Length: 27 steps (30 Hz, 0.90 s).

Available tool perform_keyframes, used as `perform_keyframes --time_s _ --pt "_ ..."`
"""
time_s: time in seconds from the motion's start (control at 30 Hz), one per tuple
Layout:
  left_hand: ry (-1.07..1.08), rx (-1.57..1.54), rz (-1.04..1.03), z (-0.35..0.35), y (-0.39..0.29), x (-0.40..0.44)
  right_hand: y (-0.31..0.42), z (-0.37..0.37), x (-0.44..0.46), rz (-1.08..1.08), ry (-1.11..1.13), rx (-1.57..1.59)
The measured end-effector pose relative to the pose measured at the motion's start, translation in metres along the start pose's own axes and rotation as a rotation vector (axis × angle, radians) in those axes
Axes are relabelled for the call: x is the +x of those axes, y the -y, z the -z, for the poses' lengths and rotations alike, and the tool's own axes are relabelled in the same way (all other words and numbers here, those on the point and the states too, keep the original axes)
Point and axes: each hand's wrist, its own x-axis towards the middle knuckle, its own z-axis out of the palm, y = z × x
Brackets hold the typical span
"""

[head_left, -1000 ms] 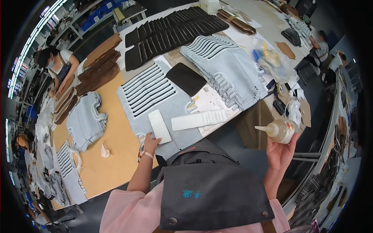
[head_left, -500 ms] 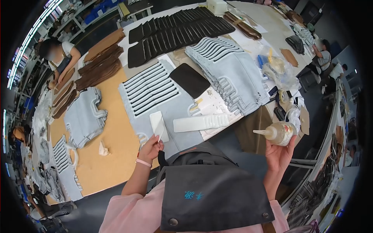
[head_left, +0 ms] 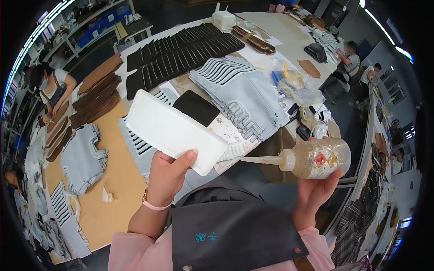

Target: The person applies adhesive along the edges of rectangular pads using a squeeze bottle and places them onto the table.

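A flat white rectangular piece (head_left: 176, 131) is held up over the table, pinched at its lower edge by my left hand (head_left: 169, 174), thumb on top. In my right hand (head_left: 318, 189) lies a clear squeeze bottle (head_left: 323, 158) with cloudy contents, on its side. Its long nozzle (head_left: 262, 160) points left towards the white piece, a short way from its right end. Partly hidden behind the white piece are a ribbed white piece (head_left: 233, 151) and a pale blue slotted panel (head_left: 140, 144). A dark brown rounded piece (head_left: 196, 107) rests beyond it.
Stacked pale blue panels (head_left: 257, 90) lie behind, near rows of black pieces (head_left: 181, 58). Brown pieces (head_left: 97, 97) and another pale blue stack (head_left: 83, 151) are at left. Plastic bags (head_left: 296, 86) lie at right. A co-worker (head_left: 54, 88) works at the left edge.
My left hand has raised the white piece closer to me, its broad face now in view. The bottle has come up and nearer, its nozzle still pointing left. The whole view has shifted.
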Motion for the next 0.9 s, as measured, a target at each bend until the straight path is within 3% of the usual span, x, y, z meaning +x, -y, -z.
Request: perform_keyframes --time_s 0.1,0.13,0.3,0.53,0.7,0.9 --pt "-0.018 0.197 -0.071 -0.011 -0.004 -0.009 0.007 -0.001 -0.007 0.154 0.117 -0.207" --pt "-0.019 0.252 -0.089 -0.014 -0.006 -0.011 0.007 -0.012 -0.009 0.218 -0.027 -0.342" --pt "-0.006 0.287 -0.072 -0.022 -0.009 -0.018 0.01 -0.016 -0.025 0.263 -0.049 -0.415" --pt "-0.01 0.248 -0.085 -0.026 -0.009 -0.023 0.006 -0.014 -0.024 0.379 0.145 -0.485" --pt "-0.018 0.237 -0.1 -0.027 -0.01 -0.024 0.007 -0.026 -0.026 0.164 -0.11 -0.507" --pt "-0.036 0.24 -0.168 -0.029 -0.008 -0.023 0.004 -0.013 -0.012 -0.006 0.014 -0.272"
